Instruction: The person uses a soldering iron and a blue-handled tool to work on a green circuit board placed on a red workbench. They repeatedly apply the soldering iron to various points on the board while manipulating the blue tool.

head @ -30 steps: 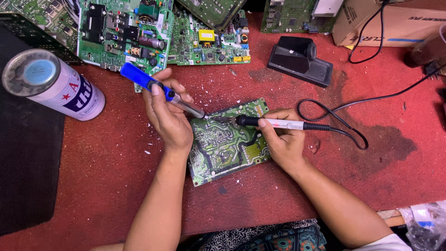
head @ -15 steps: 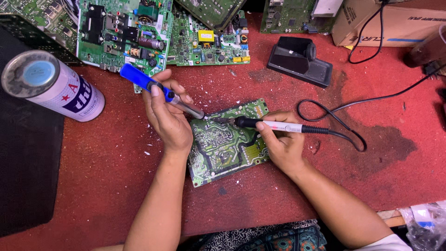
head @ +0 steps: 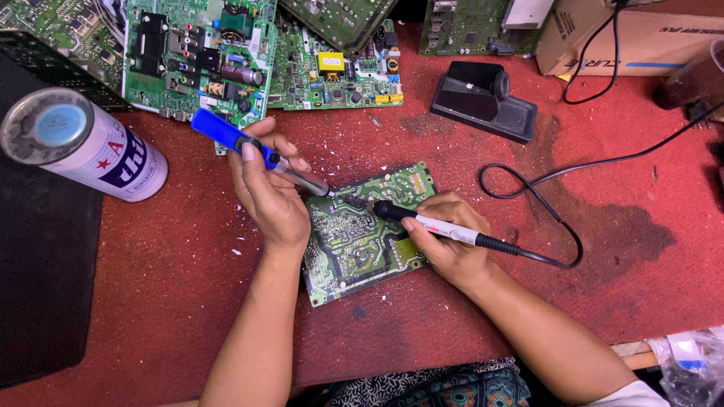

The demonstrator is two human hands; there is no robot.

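We are mid-way through work on one joint of the small green circuit board (head: 360, 234), which lies solder side up on the red counter (head: 181, 301) near its front edge. Our left hand (head: 268, 192) is closed around a blue-handled desoldering pump (head: 253, 151), its tip touching the board's far corner. Our right hand (head: 445, 245) grips the soldering iron (head: 422, 222) like a pen, its tip meeting the same spot. We judge the next move calls for steady tips held together. Open room lies to the front left and right; the spray can (head: 83, 143), more boards (head: 204, 53) and the black iron stand (head: 483, 98) crowd the far edge, and the iron's cable (head: 543, 226) loops right.
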